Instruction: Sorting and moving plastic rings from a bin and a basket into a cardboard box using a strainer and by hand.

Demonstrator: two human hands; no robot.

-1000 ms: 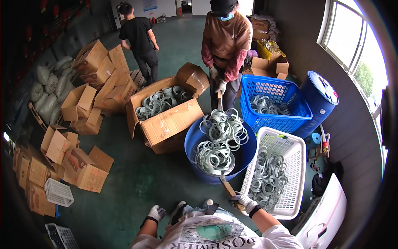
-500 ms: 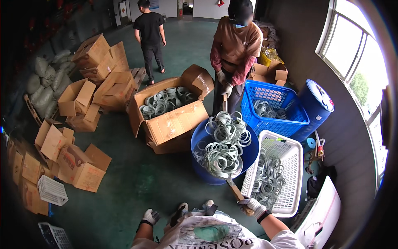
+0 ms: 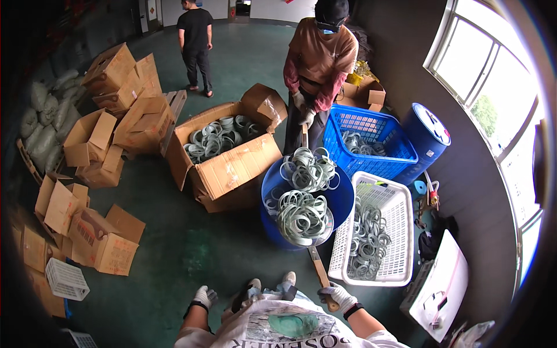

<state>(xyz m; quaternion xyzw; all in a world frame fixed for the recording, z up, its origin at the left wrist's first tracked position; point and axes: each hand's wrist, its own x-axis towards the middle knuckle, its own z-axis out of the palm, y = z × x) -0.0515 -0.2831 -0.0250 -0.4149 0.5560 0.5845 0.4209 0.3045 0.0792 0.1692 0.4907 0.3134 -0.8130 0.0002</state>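
My right hand [image 3: 341,297], in a pale glove, is closed round the wooden handle of a long-handled metal scoop [image 3: 319,268]. The scoop's round head carries a heap of pale grey-green rings [image 3: 301,216] over the mouth of a blue drum [image 3: 277,232]. On the drum's far side, a co-worker's gloved hands [image 3: 306,110] grip another wooden handle [image 3: 304,136], which runs to a second heap of rings [image 3: 310,169]. My left hand [image 3: 204,296], also gloved, hangs low beside my body with its fingers apart and nothing in it.
Right of the drum stands a white basket [image 3: 404,232] of rings; behind it are a blue basket [image 3: 371,164] with rings and a closed blue drum [image 3: 428,136]. A cardboard box [image 3: 238,162] of rings stands left. Stacked cartons [image 3: 104,238] and another person [image 3: 196,43] are farther left.
The whole view has shifted, so most things sit a little farther left. My right hand keeps its grip on the scoop, and both ring heaps remain over the drum.
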